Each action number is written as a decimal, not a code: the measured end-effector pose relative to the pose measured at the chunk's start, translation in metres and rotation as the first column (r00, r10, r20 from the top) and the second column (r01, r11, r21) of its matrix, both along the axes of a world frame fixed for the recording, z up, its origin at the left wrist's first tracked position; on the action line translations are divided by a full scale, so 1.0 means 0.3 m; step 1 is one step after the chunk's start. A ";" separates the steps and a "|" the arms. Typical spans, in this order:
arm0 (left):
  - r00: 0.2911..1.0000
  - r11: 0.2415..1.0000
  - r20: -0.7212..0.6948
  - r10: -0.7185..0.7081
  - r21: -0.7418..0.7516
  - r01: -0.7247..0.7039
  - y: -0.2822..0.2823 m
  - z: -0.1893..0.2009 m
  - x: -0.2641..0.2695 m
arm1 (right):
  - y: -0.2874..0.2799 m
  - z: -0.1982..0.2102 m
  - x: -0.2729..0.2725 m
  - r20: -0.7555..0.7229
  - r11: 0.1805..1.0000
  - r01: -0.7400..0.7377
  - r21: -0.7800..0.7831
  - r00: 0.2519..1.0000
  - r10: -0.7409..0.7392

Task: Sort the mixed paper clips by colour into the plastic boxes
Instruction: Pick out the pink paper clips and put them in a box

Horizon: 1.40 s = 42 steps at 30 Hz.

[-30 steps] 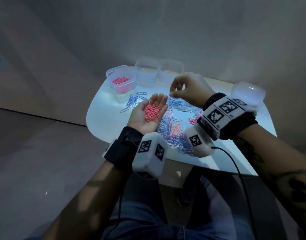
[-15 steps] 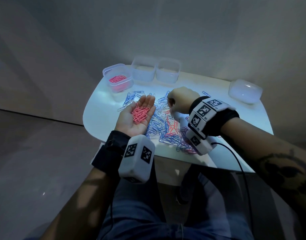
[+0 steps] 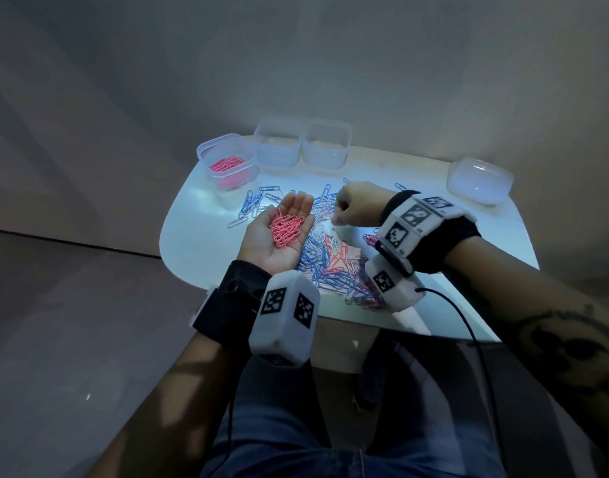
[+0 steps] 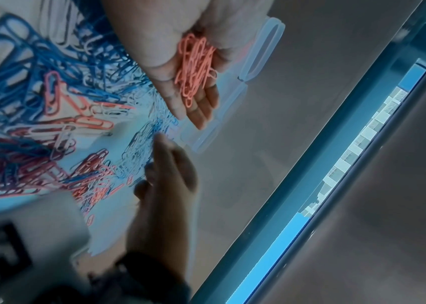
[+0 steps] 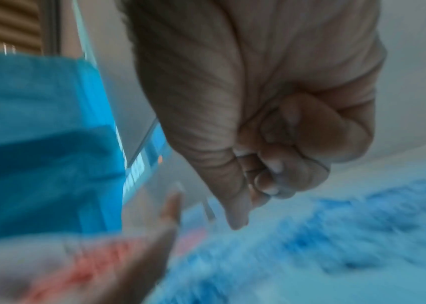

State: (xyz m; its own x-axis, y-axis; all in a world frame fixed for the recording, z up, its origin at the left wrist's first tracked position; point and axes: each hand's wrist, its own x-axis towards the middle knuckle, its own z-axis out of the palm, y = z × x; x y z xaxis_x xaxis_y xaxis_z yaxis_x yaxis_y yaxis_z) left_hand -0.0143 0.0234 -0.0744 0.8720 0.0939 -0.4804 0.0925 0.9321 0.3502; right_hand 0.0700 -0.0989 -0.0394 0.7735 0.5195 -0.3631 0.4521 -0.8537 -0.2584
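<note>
Cupping a small heap of pink paper clips (image 3: 285,228), the palm-up left hand (image 3: 277,232) lies flat-fingered above the white rounded table (image 3: 192,215), near its left edge. Just beside it, the right hand (image 3: 356,208) hovers over the mixed pile of blue, pink and white paper clips (image 3: 330,260), fingers curled; whether it pinches a clip I cannot tell. Along the far edge stand three clear plastic boxes: the leftmost clear box (image 3: 227,160) holds pink clips, with bare tabletop before it. A clear plastic lid (image 3: 480,181) sits at the far right corner.
</note>
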 end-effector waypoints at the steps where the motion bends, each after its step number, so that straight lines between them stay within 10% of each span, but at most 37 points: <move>1: 1.000 1.000 -0.001 0.002 0.006 -0.002 -0.002 0.001 0.003 | -0.009 0.030 -0.003 -0.001 0.997 0.020 0.069 1.000 -0.020; 9: 0.998 0.998 0.068 0.015 -0.056 -0.012 -0.075 0.014 0.034 | 0.032 0.129 -0.102 0.059 0.926 -0.086 0.368 0.996 0.069; 14: 0.995 0.986 0.065 0.077 -0.156 -0.066 -0.022 0.036 0.003 | 0.050 0.114 -0.029 0.145 0.784 0.077 0.616 0.967 -0.209; 20: 0.999 1.000 0.049 -0.024 0.008 0.024 0.090 0.032 -0.051 | 0.287 0.100 0.004 0.208 0.951 -0.263 0.161 0.951 0.228; 29: 0.984 0.899 0.116 -0.134 0.433 0.071 0.314 0.174 0.042 | 0.355 0.061 0.044 0.311 0.957 -0.288 0.035 0.913 0.263; 32: 0.984 0.709 -0.022 -0.176 0.690 0.143 0.328 0.208 0.154 | 0.332 0.055 0.033 0.292 0.965 -0.256 0.063 0.929 0.227; 37: 0.887 -0.194 -0.423 -0.185 0.900 0.389 0.291 0.183 0.248 | 0.331 0.055 0.023 0.269 0.971 -0.211 0.108 0.947 0.176; 42: 0.820 -0.457 -0.544 -0.177 0.784 0.421 0.307 0.192 0.251 | 0.330 0.064 0.022 0.204 0.974 -0.179 0.137 0.968 0.149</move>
State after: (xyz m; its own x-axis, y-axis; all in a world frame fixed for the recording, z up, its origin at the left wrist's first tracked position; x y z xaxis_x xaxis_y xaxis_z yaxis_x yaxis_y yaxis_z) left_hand 0.0608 0.1155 -0.0168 0.9409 0.2211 -0.2564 0.3323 -0.7477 0.5748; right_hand 0.0768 0.0002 -0.0203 0.7206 0.6824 -0.1228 0.6360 -0.7211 -0.2748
